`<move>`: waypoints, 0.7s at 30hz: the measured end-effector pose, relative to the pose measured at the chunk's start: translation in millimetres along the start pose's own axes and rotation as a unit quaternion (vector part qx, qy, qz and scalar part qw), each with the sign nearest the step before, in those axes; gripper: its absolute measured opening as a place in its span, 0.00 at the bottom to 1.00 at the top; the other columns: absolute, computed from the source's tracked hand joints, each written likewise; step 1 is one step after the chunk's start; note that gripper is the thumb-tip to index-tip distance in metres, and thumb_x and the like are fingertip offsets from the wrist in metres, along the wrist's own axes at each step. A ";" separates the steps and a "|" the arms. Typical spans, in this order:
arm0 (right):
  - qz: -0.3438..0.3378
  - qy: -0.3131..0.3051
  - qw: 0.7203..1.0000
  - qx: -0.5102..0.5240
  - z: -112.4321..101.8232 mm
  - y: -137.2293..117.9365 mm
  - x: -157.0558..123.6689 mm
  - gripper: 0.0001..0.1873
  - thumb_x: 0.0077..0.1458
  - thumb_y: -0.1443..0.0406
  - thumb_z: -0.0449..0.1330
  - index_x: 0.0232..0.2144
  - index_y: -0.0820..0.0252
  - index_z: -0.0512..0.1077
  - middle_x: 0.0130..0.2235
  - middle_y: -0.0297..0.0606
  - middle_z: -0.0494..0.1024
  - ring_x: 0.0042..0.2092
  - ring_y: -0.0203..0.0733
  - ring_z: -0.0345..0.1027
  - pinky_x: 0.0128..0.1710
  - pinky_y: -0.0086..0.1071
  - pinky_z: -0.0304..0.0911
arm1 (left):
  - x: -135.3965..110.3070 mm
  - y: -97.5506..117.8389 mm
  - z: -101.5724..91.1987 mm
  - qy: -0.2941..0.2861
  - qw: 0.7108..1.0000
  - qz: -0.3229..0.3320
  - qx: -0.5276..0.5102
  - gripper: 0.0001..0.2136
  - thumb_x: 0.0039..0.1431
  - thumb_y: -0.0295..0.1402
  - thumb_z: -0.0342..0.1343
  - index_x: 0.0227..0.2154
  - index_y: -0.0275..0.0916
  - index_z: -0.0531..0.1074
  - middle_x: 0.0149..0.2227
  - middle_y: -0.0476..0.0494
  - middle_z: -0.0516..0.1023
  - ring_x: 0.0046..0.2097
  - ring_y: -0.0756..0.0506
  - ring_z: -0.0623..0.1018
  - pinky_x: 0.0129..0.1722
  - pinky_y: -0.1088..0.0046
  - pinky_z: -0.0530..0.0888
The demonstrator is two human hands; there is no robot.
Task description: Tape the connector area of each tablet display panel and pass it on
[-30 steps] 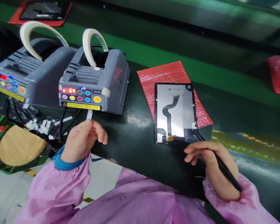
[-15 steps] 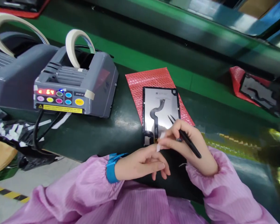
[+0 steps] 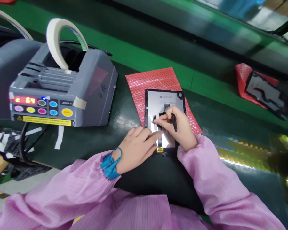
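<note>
A tablet screen panel [image 3: 152, 99] lies silver back up on a sheet of red bubble wrap [image 3: 136, 86]. A dark flex cable [image 3: 159, 139] runs down its back to a yellow patch near the bottom edge. My right hand [image 3: 183, 127] is over the panel, gripping black tweezers [image 3: 174, 123], with a white tape strip [image 3: 156, 118] at its fingertips. The strip is at the cable; whether it is stuck down I cannot tell. My left hand [image 3: 136, 148] has its fingers stretched out over the panel's lower left, fingertips by the cable.
To the left stands a grey tape dispenser [image 3: 93, 86] carrying a white tape roll [image 3: 54, 41]. One tape piece [image 3: 59, 137] hangs at its front. At the far right, another screen panel [image 3: 266, 94] lies on red bubble wrap. Yellow film [image 3: 244, 153] is on the right.
Both hands have moved forward onto the panel. The tape strip has gone from beside my left hand to the cable. A fresh tape piece now sticks further out of the dispenser.
</note>
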State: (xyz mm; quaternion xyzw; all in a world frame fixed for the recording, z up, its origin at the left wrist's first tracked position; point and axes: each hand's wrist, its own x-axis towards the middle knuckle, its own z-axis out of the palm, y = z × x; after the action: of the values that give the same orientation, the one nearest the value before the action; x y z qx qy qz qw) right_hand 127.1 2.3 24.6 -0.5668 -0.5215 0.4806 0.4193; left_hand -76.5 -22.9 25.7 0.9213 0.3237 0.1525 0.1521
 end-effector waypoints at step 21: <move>-0.007 0.014 0.998 -0.069 1.8 -0.6 9.2 0.26 0.51 0.56 0.72 0.31 0.51 0.55 0.34 0.32 0.79 0.35 0.41 0.72 0.36 0.36 0.65 | 2.2 -13.1 7.4 0.042 0.995 -0.050 0.078 0.20 0.75 0.37 0.46 0.64 0.38 0.71 0.40 0.40 0.72 0.43 0.39 0.69 0.42 0.62 0.68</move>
State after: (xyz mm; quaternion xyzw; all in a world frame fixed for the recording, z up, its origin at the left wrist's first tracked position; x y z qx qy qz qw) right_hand 125.2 11.4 23.9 -0.5974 -0.5511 0.4331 0.3897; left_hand -79.3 -13.1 14.4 0.9058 0.3864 0.1574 0.0735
